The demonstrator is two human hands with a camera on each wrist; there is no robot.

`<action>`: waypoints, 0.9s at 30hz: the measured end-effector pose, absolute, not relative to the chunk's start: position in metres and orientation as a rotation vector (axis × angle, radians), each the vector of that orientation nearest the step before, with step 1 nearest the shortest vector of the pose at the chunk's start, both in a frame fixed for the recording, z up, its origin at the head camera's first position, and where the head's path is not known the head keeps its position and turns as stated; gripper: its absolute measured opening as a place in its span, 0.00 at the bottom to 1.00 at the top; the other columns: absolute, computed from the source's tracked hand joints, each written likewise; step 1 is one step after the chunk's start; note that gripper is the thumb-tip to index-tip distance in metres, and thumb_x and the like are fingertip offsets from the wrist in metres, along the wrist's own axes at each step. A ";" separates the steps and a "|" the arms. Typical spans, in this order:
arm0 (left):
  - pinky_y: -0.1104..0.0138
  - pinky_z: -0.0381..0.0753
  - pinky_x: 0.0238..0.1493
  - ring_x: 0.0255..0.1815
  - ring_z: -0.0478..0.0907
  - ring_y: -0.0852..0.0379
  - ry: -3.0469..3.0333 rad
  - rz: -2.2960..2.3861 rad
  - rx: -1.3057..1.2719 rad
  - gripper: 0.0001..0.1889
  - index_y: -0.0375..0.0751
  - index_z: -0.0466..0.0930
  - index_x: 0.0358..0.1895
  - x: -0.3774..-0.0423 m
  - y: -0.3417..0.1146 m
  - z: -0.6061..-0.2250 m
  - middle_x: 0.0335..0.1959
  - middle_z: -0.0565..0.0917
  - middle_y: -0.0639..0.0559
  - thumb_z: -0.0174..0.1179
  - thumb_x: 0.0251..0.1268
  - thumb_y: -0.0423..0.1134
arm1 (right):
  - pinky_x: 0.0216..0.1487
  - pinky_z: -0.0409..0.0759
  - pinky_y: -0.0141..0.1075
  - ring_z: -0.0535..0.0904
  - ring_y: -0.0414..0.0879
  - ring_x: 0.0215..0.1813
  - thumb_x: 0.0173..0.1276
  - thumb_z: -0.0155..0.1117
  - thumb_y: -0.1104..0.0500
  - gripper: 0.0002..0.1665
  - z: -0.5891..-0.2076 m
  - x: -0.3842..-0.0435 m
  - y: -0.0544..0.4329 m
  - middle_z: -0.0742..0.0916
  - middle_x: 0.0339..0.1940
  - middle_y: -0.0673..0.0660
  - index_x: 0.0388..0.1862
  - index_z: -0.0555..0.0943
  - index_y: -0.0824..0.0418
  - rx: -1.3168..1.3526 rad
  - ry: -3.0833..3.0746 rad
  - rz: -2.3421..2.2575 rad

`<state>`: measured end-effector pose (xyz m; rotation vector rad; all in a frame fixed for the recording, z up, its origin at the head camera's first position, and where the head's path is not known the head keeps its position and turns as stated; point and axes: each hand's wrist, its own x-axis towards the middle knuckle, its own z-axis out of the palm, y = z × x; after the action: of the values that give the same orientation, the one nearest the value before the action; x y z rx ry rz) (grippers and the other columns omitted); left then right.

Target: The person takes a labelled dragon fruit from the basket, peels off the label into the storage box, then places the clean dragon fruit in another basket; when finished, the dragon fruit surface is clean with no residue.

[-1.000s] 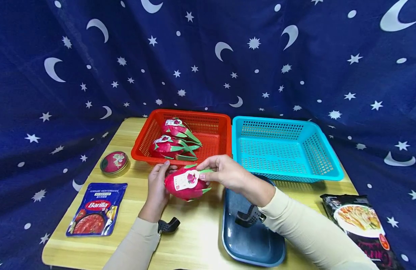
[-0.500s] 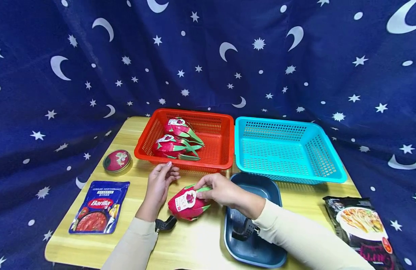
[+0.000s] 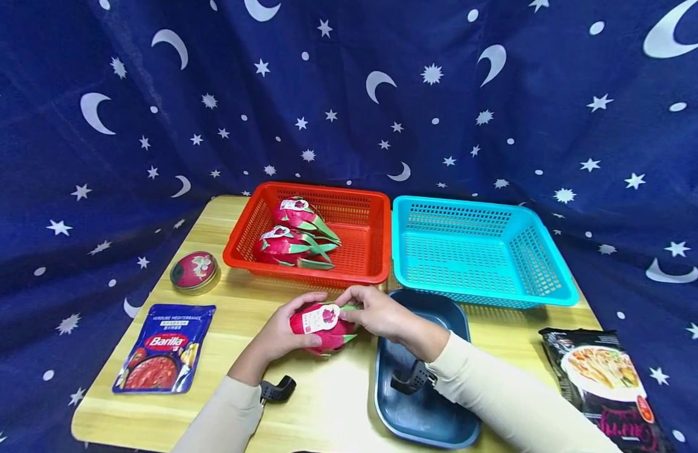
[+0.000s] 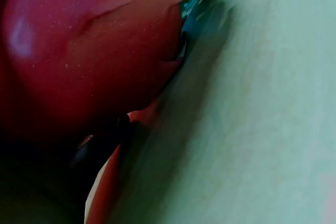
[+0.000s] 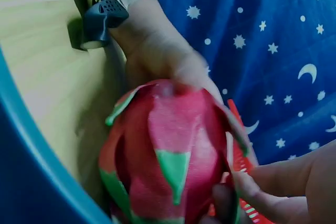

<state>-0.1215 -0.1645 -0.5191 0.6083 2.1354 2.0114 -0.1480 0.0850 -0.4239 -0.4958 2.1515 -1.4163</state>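
A pink dragon fruit [image 3: 332, 336] with green-tipped scales and a white label lies between both hands, low over the wooden table in the head view. My left hand [image 3: 283, 330] grips its rounded left end, thumb on the near side and fingers on the far side. With thumb and fingers, my right hand [image 3: 377, 314] pinches a green-tipped scale at the other end, beside the label. The red skin of the dragon fruit [image 4: 89, 61] fills the upper left of the left wrist view. In the right wrist view, scales of the dragon fruit [image 5: 181, 145] spread toward the camera.
Just behind the hands stands a red basket [image 3: 362, 275] holding two dragon fruits [image 3: 289, 246]. A turquoise basket [image 3: 484, 290] sits to its right. A dark blue tray [image 3: 422, 421] lies under the right forearm. Left are a round tin [image 3: 194, 272] and sauce pouch [image 3: 164, 349]; right, a black food packet [image 3: 603, 377].
The dragon fruit has come down toward the table and nearer the body. My left hand drew away from it, then closed round its left end. My right hand keeps its pinch.
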 end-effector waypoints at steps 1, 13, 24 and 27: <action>0.62 0.81 0.58 0.62 0.77 0.44 2.137 1.989 0.597 0.40 0.44 0.74 0.73 -0.120 -0.165 -0.519 0.67 0.79 0.45 0.81 0.55 0.38 | 0.47 0.82 0.46 0.82 0.47 0.42 0.79 0.63 0.63 0.08 -0.422 -0.147 0.085 0.87 0.41 0.53 0.50 0.85 0.65 -0.511 2.176 -1.394; 0.61 0.85 0.49 0.52 0.82 0.45 2.270 1.919 0.582 0.39 0.48 0.80 0.70 -0.113 -0.161 -0.513 0.58 0.86 0.50 0.85 0.50 0.37 | 0.51 0.78 0.46 0.81 0.48 0.47 0.71 0.74 0.58 0.05 -0.412 -0.134 0.077 0.85 0.39 0.49 0.35 0.87 0.56 -0.924 2.657 -1.161; 0.58 0.86 0.49 0.54 0.81 0.42 2.208 1.952 0.537 0.41 0.47 0.79 0.71 -0.114 -0.162 -0.514 0.59 0.84 0.47 0.85 0.49 0.36 | 0.32 0.83 0.38 0.83 0.50 0.30 0.73 0.72 0.64 0.01 -0.368 -0.109 0.112 0.87 0.30 0.54 0.40 0.86 0.61 -0.819 2.223 -1.640; 0.58 0.85 0.53 0.55 0.81 0.43 2.242 1.920 0.520 0.42 0.48 0.79 0.71 -0.115 -0.163 -0.513 0.63 0.83 0.50 0.85 0.48 0.38 | 0.31 0.85 0.41 0.84 0.50 0.28 0.73 0.73 0.64 0.03 -0.369 -0.110 0.139 0.87 0.28 0.56 0.40 0.86 0.63 -0.703 2.310 -1.604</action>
<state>-0.1147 -0.1630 -0.5129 0.5195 2.2419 1.9196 -0.1099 0.1394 -0.3688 -0.7035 2.3103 -1.6038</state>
